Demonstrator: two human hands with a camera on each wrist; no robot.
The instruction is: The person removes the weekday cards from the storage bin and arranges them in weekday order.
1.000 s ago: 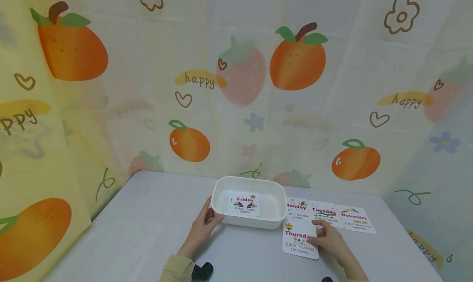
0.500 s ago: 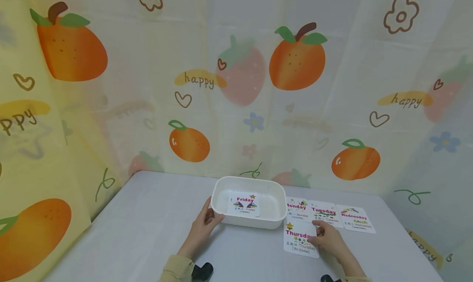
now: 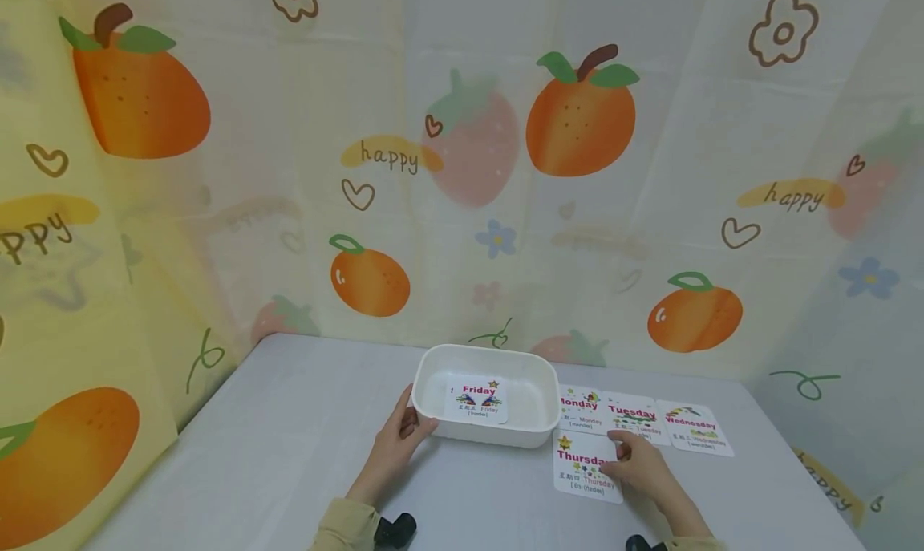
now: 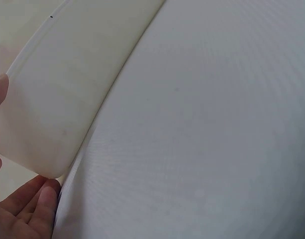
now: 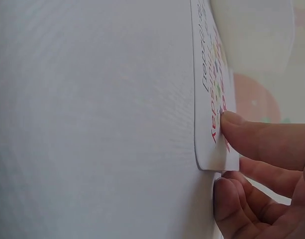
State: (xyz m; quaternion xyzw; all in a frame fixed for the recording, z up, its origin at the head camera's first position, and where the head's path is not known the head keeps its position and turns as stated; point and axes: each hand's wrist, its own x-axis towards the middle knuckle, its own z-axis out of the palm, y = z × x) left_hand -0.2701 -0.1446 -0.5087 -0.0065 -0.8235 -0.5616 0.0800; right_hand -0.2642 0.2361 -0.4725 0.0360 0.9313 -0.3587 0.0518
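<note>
My left hand [image 3: 395, 439] holds the near left corner of a white plastic box [image 3: 498, 434], thumb at the rim. In the left wrist view, other fingers [image 4: 45, 209] lie by the box's lower corner. Inside the box is a Friday card [image 3: 478, 402], face up. To the right, my right hand [image 3: 645, 469] grips the right edge of a Thursday card [image 3: 577, 487]. Its thumb [image 5: 261, 139] presses on the printed face in the right wrist view. That card sits just below a row of Monday [image 3: 581, 413], Tuesday [image 3: 635, 415] and Wednesday [image 3: 693, 431] cards.
The box stands against the left end of the card row and partly covers the Monday card. A white cloth covers the table [image 3: 289, 455]. Fruit-printed curtains [image 3: 447, 278] hang behind and at the sides. Black wrist devices [image 3: 395, 529] show at the front.
The Thursday card has shifted very slightly under my right hand, its left edge a touch further right. My left hand, the box and the other cards stay where they were.
</note>
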